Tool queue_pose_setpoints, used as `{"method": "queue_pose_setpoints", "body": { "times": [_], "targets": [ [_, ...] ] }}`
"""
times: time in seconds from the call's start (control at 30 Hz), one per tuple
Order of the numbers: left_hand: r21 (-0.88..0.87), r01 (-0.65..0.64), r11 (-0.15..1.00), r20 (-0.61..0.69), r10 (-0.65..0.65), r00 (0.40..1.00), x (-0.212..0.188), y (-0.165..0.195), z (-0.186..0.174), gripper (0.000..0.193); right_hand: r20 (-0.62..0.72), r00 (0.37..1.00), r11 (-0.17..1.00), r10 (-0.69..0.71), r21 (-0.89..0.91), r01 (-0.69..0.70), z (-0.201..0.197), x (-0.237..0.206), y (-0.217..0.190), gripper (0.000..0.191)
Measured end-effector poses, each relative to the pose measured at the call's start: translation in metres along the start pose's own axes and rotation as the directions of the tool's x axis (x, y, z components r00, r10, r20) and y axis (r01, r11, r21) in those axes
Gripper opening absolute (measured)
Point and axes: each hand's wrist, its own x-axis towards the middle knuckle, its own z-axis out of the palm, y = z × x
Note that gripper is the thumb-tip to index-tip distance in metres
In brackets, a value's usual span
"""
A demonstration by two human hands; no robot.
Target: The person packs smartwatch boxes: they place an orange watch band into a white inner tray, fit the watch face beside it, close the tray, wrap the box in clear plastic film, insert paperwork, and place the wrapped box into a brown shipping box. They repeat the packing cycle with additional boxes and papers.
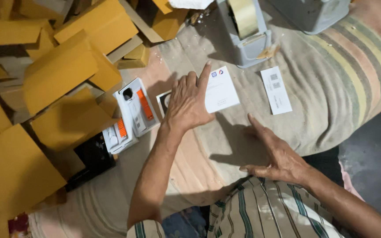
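White rectangular paper card [220, 90] was seen flat on the striped beige blanket [331, 83], touched by the left hand [187, 103], fingers spread, index extended. The right hand [275, 156] was held open, empty, just above the blanket nearby. Yellow cardboard boxes [58, 75] were piled at left.

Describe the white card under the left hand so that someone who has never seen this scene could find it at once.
Start at the grey tape dispenser at the top of the striped blanket. Just below it lies the white card, with the left hand resting on its edge. It is wider than the narrow paper slip to its right.
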Motion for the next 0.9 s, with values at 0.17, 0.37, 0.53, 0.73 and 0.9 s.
{"method": "queue_pose_setpoints", "body": {
  "times": [0.17, 0.37, 0.53, 0.73, 0.9],
  "targets": [
    [0.05, -0.003, 0.999, 0.037, 0.002, 0.999, 0.027, 0.033, -0.009, 0.119, -0.019, 0.998, 0.993, -0.053, 0.101, 0.055, -0.012, -0.016, 0.025, 0.122],
    [0.011, 0.063, 0.998, 0.111, -0.064, 0.992, 0.017, 0.025, -0.017, 0.123, 0.003, 0.998, 0.991, -0.056, 0.123, 0.055, -0.01, -0.008, 0.024, 0.118],
    [-0.024, 0.04, 0.999, 0.041, -0.039, 0.998, 0.007, 0.017, -0.017, 0.123, -0.016, 0.996, 0.99, -0.089, 0.108, 0.09, 0.001, -0.001, 0.019, 0.12],
    [-0.015, 0.093, 0.996, 0.066, -0.091, 0.994, 0.003, 0.02, -0.017, 0.122, -0.028, 0.993, 0.988, -0.111, 0.104, 0.114, 0.002, -0.005, 0.019, 0.119],
    [-0.035, 0.118, 0.992, 0.109, -0.114, 0.988, 0.009, 0.024, -0.019, 0.121, 0.013, 0.998, 0.994, -0.069, 0.087, 0.067, 0.002, -0.001, 0.018, 0.122]
  ]
}}
